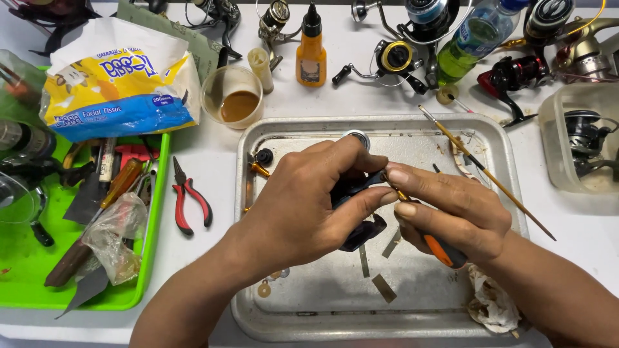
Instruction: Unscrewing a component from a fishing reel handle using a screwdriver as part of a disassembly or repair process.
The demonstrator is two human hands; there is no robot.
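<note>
Gripping a dark reel part (356, 193) over the metal tray (309, 322), both hands busy.

Left hand (303, 206) pinches the part tight; right hand (451, 212) closes round an orange-handled screwdriver (442, 251), tip at the part. A slip could drop small washers (264, 290) off the tray's near edge. White table, cluttered: red pliers (190, 203) left, fishing reels (393, 61) far.

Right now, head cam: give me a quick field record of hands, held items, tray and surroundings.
left hand: grips a dark reel part over the tray
right hand: holds an orange-handled screwdriver, tip at the part
metal tray: holds a thin brush, a stained rag, small metal strips
left of tray: red pliers, green tray of tools
back of table: cup of brown liquid, orange bottle, tissue pack, fishing reels
</note>
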